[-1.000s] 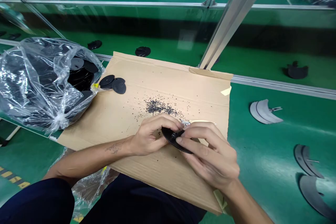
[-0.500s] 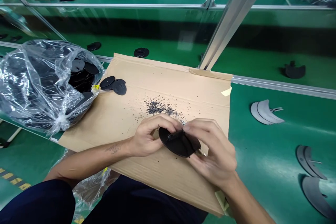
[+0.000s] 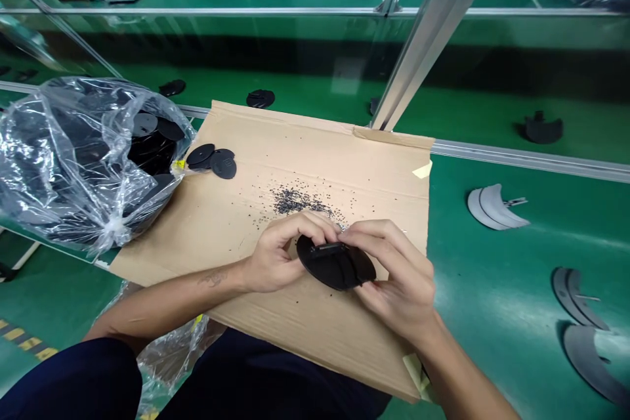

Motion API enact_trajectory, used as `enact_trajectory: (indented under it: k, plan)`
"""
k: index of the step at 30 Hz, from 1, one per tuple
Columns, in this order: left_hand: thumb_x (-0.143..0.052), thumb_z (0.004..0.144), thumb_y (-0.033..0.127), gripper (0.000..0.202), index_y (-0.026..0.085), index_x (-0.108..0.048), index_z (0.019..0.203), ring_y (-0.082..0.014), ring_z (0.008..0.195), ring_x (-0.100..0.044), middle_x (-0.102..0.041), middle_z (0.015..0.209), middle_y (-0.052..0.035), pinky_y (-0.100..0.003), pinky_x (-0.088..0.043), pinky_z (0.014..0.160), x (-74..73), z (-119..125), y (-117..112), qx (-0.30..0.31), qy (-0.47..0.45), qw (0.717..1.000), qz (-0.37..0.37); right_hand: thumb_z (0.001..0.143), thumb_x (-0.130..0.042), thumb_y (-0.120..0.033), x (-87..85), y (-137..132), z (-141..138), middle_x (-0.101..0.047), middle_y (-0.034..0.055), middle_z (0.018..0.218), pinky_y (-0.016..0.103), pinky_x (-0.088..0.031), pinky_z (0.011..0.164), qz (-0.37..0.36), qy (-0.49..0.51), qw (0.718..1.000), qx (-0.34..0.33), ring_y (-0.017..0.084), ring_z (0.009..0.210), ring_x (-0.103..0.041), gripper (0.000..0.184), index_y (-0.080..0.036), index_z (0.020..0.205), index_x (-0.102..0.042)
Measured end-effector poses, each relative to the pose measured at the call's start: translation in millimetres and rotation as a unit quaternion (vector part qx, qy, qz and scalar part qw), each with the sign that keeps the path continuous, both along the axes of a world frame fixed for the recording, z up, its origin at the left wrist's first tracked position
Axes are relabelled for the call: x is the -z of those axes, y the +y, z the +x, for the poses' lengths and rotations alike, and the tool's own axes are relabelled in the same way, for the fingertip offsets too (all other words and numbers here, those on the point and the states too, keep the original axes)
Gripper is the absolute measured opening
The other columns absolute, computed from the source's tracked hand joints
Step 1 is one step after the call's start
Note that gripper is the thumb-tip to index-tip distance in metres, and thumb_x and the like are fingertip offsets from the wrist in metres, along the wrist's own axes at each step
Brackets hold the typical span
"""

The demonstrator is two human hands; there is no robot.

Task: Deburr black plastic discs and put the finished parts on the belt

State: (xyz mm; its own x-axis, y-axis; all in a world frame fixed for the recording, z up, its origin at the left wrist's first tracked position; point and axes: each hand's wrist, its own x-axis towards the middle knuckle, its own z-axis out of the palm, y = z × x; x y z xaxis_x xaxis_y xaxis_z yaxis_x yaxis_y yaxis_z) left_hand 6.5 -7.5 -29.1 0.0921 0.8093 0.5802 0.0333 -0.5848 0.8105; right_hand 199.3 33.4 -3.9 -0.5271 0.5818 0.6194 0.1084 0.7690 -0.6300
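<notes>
A round black plastic disc [image 3: 327,270] with a raised bar across it is held tilted above the cardboard sheet [image 3: 275,335]. My left hand [image 3: 278,252] grips its left edge, thumb below and fingers bent over the top. On the other side, my right hand [image 3: 398,275] holds the right edge, with its fingertips at the bar and the thumb beneath. The fingertips of both hands nearly meet at the disc's upper edge; something tiny and shiny shows there, too small to name. Just beyond the hands lies a scatter of small black bits [image 3: 300,200].
At left, a clear plastic bag [image 3: 73,164] bulges with black discs; several loose discs [image 3: 224,164] lie beside it. Grey curved parts [image 3: 497,207] rest on the green surface at right. A metal post [image 3: 423,39] rises behind the cardboard. Black parts [image 3: 260,98] lie on the green strip beyond.
My right hand has shifted slightly left and the disc has tipped, so its bar shows more plainly. A metal tip below my right hand has gone from view. Parts behind have slid left.
</notes>
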Motion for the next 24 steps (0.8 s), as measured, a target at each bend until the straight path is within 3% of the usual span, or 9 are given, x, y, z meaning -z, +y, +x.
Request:
enact_trajectory:
  k: [3, 9, 24]
  plan:
    - [-0.071, 0.087, 0.014, 0.015, 0.017, -0.057, 0.092, -0.0169, 0.097, -0.067, -0.069, 0.092, -0.0049, -0.038, -0.057, 0.094, -0.3, 1.0, 0.4, 0.008, -0.007, 1.0, -0.012, 0.09, -0.066, -0.009, -0.9, -1.3, -0.5, -0.067, 0.0094, 0.106, 0.037, -0.06, 0.075, -0.002, 0.007, 1.0, 0.0, 0.022, 0.094, -0.068, 0.026, -0.02, 0.114, -0.064]
    - [-0.069, 0.088, 0.014, 0.014, 0.016, -0.055, 0.087, -0.0144, 0.09, -0.068, -0.068, 0.093, -0.0062, -0.027, -0.059, 0.081, -1.0, 3.0, -2.7, 0.031, -0.022, 0.997, -0.066, 0.089, -0.07, -0.01, 0.5, -3.4, -1.2, -0.067, 0.0082, 0.102, 0.035, -0.06, 0.072, -0.007, 0.018, 1.0, 0.0, 0.021, 0.09, -0.067, 0.024, -0.019, 0.11, -0.065]
    - [-0.07, 0.088, 0.016, 0.013, 0.016, -0.057, 0.089, -0.0145, 0.09, -0.07, -0.07, 0.093, -0.0068, -0.027, -0.06, 0.08, -2.6, 2.4, -3.9, 0.031, -0.016, 0.998, -0.047, 0.09, -0.07, -0.013, -0.6, -5.1, -0.6, -0.067, 0.0097, 0.104, 0.037, -0.06, 0.072, -0.012, 0.021, 1.0, -0.008, 0.021, 0.089, -0.068, 0.022, -0.019, 0.11, -0.065]
